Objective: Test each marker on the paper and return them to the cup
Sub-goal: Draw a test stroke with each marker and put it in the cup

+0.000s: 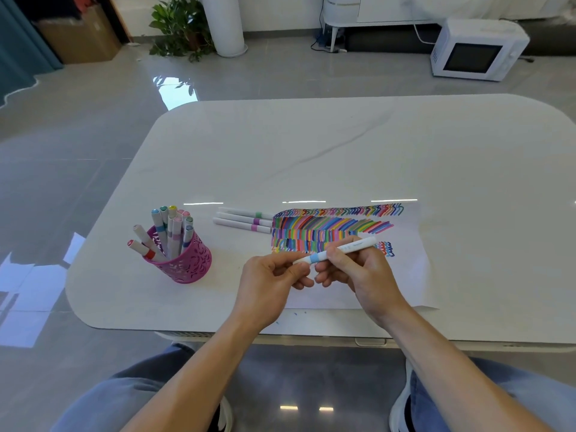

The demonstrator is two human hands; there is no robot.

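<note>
Well off to the left of the left hand stands the pink cut-out cup (pixel 190 266), upright on the white table (pixel 311 151). It holds a bunch of capped markers (pixel 170 226), and two of them lean out over its left rim. Beyond the left hand, between the cup and the paper, three loose markers (pixel 243 220) lie side by side on the table, their right ends touching the paper's left edge.

The left hand (pixel 268 282) is curled, and its thumb and fingertips pinch the left end of a white marker with a blue band (pixel 314 259). That marker runs rightward and slightly away into the right hand (pixel 364 272), whose fingers wrap round the barrel. Its far end sticks out past the knuckles.

Both hands hold the marker just above the paper (pixel 408 263), which spreads under and to the right of the right hand. Dense rows of coloured test strokes cover the paper's far half, just beyond the fingers.
</note>
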